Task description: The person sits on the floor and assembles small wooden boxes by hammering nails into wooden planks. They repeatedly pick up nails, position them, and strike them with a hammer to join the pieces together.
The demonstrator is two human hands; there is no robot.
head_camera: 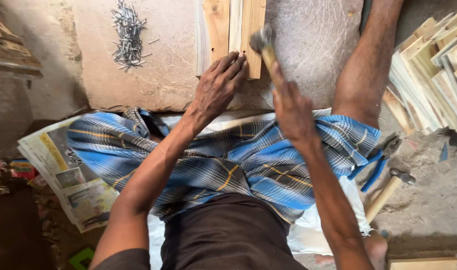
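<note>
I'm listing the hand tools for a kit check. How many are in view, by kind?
Hammers: 2, one in the right hand, one on the floor.
Blue-handled pliers: 1.
Total: 3.

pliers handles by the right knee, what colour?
Blue, on the pliers beside the spare hammer; head view.

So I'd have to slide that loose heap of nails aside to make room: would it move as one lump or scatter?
The heap of nails would probably scatter: the nails lie loose and crisscrossed, with strays already apart at its edge. Being thin and round, single ones may roll. The rough board beneath may snag some.
</note>
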